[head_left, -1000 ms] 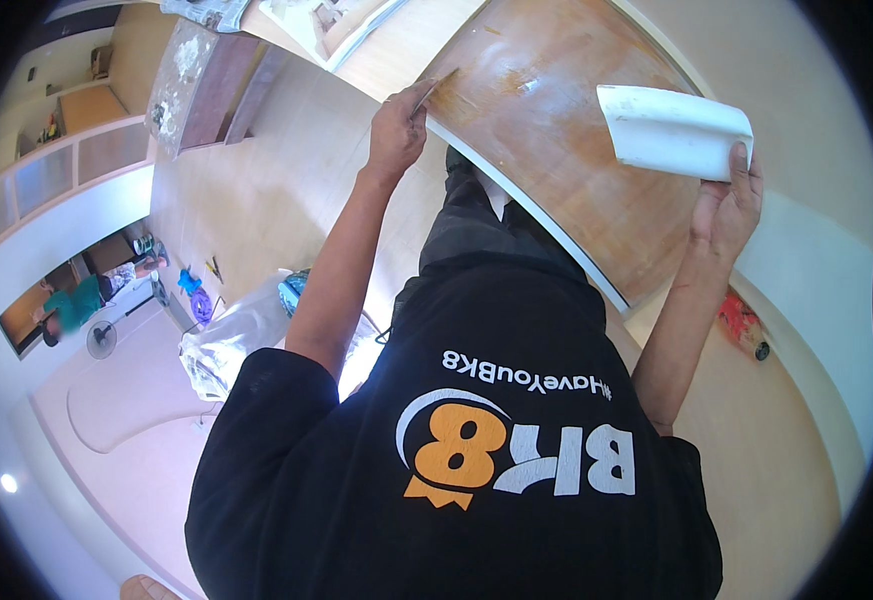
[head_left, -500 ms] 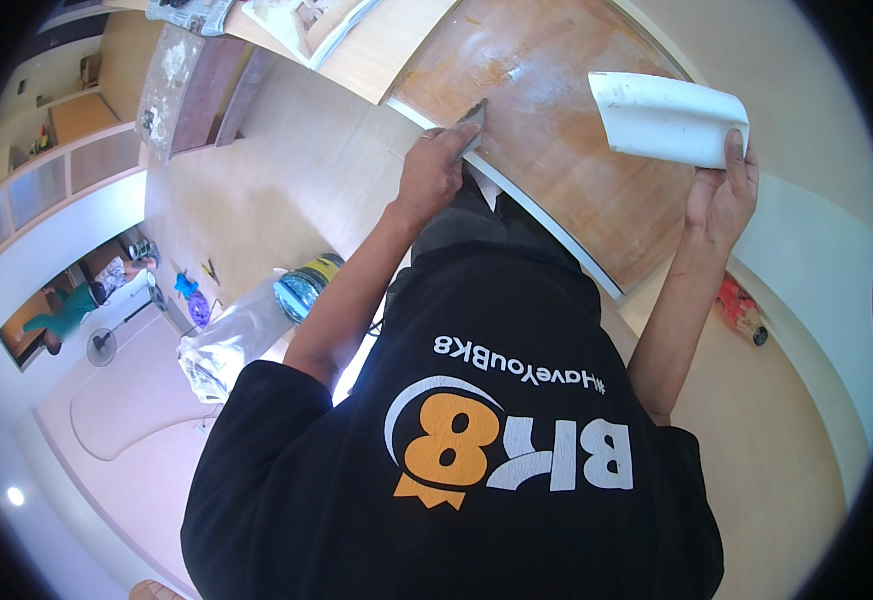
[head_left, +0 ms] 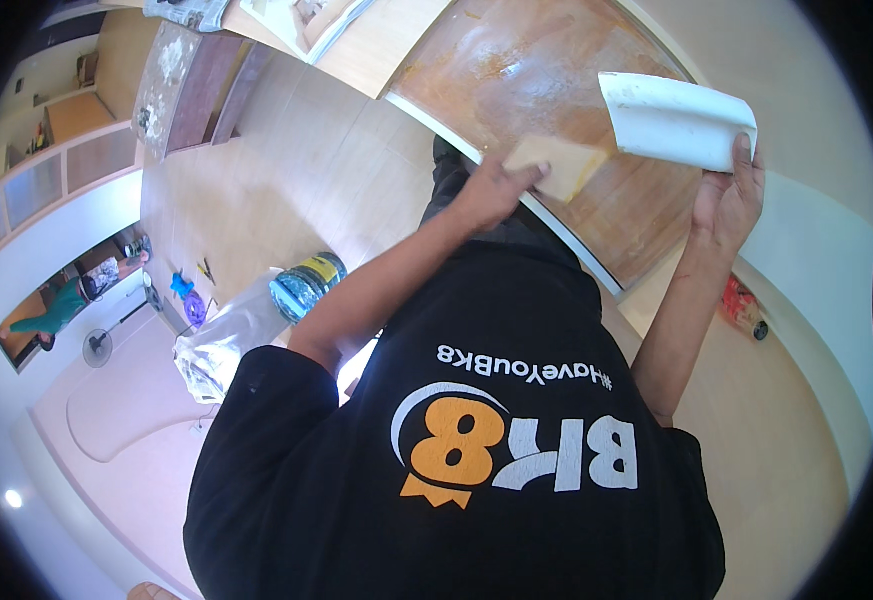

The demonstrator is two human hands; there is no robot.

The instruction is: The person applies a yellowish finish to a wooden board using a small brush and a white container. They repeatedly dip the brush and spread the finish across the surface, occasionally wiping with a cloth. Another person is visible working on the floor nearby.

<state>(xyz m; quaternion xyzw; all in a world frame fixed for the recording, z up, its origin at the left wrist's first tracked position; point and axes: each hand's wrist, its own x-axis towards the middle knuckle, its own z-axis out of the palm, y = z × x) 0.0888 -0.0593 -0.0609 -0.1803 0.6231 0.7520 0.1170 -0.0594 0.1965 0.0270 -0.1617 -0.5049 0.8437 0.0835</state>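
My left hand (head_left: 493,192) is closed on one edge of a flat, thin beige spreader (head_left: 559,168). The spreader is blurred, with a yellowish smear along its right edge. It is over a brown wooden panel (head_left: 491,85) with a pale edge strip; ochre smears and cloudy patches mark the panel. Whether spreader and panel touch I cannot tell. In my right hand (head_left: 728,205) is a curved white sheet (head_left: 681,120), gripped at its lower right corner with the thumb on top. The sheet is above the panel's right side, apart from the spreader.
A light wooden surface (head_left: 381,60) adjoins the panel's upper left. A blue-and-yellow tub (head_left: 304,287) and clear plastic sheeting (head_left: 216,350) lie left of my forearm. A red bottle-like object (head_left: 744,308) is at the right. Far left are a fan (head_left: 97,347) and a person in green (head_left: 56,310).
My left hand has moved right and slightly down from the panel's edge. The spreader has turned from edge-on to showing its flat face. The white sheet has shifted slightly right.
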